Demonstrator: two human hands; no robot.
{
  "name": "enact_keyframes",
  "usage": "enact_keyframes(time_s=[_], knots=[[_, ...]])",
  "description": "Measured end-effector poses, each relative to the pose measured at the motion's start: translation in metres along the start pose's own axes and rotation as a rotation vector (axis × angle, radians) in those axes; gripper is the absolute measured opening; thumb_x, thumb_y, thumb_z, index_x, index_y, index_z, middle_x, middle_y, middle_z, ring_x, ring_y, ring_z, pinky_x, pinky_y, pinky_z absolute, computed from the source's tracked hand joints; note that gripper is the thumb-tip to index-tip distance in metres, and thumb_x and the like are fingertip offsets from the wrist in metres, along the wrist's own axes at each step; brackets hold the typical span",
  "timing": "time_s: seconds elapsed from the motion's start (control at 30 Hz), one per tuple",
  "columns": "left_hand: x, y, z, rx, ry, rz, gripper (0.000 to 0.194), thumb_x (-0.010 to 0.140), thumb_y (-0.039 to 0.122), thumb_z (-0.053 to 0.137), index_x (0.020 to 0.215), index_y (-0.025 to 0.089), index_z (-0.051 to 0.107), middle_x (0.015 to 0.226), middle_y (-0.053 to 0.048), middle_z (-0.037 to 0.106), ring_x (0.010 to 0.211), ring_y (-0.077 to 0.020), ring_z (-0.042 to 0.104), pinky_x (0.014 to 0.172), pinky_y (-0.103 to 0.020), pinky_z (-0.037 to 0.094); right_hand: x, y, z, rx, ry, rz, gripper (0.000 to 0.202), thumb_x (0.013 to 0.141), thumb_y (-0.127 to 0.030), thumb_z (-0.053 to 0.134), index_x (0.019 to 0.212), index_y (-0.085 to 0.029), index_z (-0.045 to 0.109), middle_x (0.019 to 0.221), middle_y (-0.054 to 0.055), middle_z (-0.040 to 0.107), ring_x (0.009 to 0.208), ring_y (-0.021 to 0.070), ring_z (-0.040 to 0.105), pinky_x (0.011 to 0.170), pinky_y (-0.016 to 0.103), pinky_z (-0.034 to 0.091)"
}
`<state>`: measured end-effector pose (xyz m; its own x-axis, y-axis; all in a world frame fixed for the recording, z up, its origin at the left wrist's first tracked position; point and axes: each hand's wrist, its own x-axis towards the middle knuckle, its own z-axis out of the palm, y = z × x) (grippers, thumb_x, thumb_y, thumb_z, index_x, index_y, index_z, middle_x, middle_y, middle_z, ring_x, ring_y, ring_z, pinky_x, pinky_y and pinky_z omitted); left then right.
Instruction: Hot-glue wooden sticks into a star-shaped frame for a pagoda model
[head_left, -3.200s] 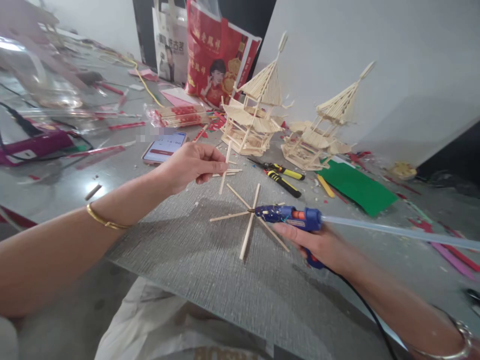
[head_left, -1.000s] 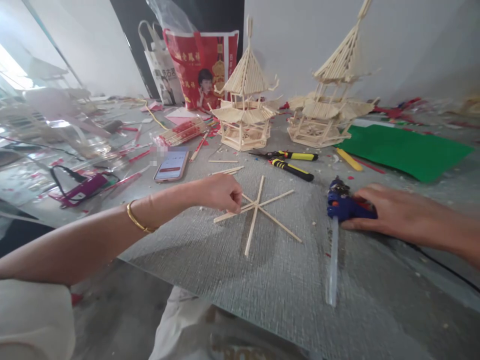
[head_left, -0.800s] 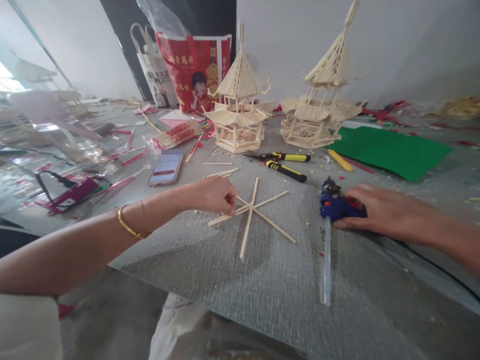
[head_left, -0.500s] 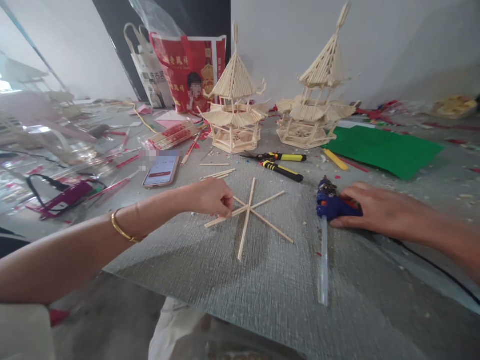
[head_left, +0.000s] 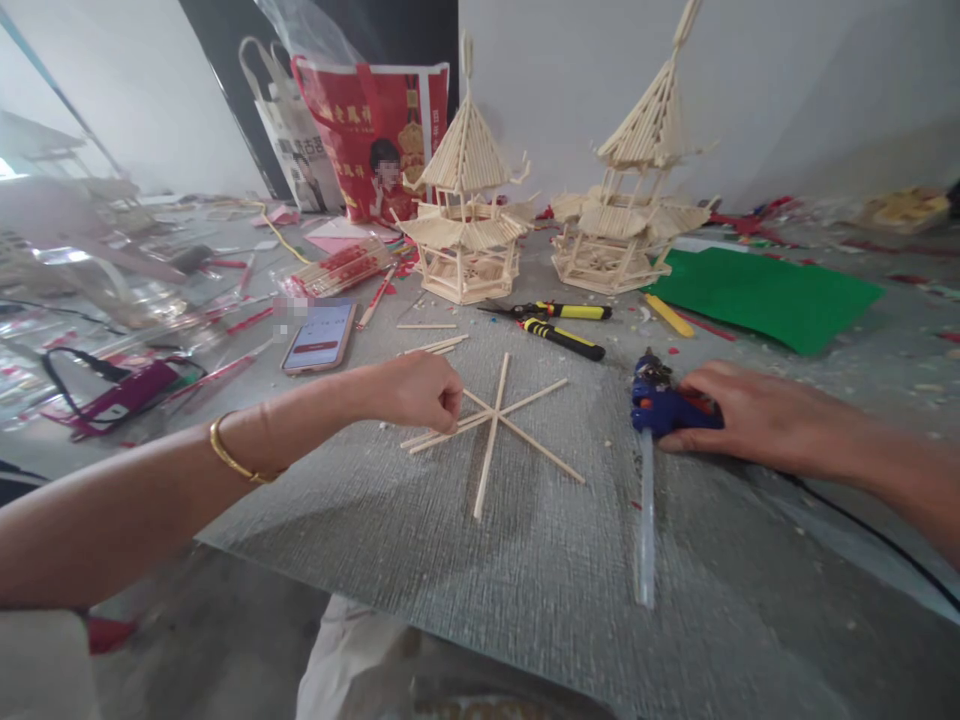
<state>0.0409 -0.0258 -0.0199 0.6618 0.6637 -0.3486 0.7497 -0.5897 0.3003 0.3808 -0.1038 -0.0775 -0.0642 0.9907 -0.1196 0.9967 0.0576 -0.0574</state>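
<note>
On the table thin wooden sticks cross at one centre, making a six-armed star (head_left: 494,414). Over its left arm is my left hand (head_left: 429,393), fingers closed in a pinch on a thin wooden stick (head_left: 417,438) that lies alongside that arm; the fingers hide part of it. To the right, my right hand (head_left: 716,408) is wrapped round a blue hot glue gun (head_left: 667,410), which rests on the table. A clear glue stick (head_left: 647,530) juts from its rear toward me.
Two stick-built pagodas (head_left: 469,235) (head_left: 622,230) stand at the back. Before them lie yellow-black pliers (head_left: 566,342), several loose sticks (head_left: 439,345) and a phone (head_left: 319,335). A green sheet (head_left: 772,295) lies at right, bags (head_left: 352,130) behind. The glue gun's cord (head_left: 877,545) trails right.
A second stick end now shows beside the star's left arm, below my left hand. My right hand keeps its hold on the glue gun. The view has shifted slightly.
</note>
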Motion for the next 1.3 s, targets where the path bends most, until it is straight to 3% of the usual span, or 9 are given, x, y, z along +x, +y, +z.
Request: enact_keyframes(time_s=[0.83,1.3], knots=[[0.003,-0.001,0.005,0.014,-0.018,0.004,0.006,0.066,0.021,0.065,0.068,0.015,0.067,0.06,0.003,0.06,0.058,-0.0087,0.051,0.055,-0.021,0.032,0.004,0.007,0.005,0.008,-0.006,-0.016,0.063,0.059,-0.08,0.047,0.084,-0.022,0.053,0.087,0.008,0.055,0.08,0.0265,0.056,0.07,0.039,0.043],[0.005,-0.003,0.005,-0.04,-0.041,-0.005,0.007,0.067,0.021,0.065,0.07,0.015,0.068,0.061,0.002,0.063,0.059,-0.0089,0.053,0.056,-0.021,0.033,0.002,0.0,0.0,0.01,-0.033,0.007,0.056,0.061,-0.073,0.05,0.084,-0.022,0.053,0.09,0.009,0.054,0.083,0.0261,0.054,0.073,0.039,0.042]])
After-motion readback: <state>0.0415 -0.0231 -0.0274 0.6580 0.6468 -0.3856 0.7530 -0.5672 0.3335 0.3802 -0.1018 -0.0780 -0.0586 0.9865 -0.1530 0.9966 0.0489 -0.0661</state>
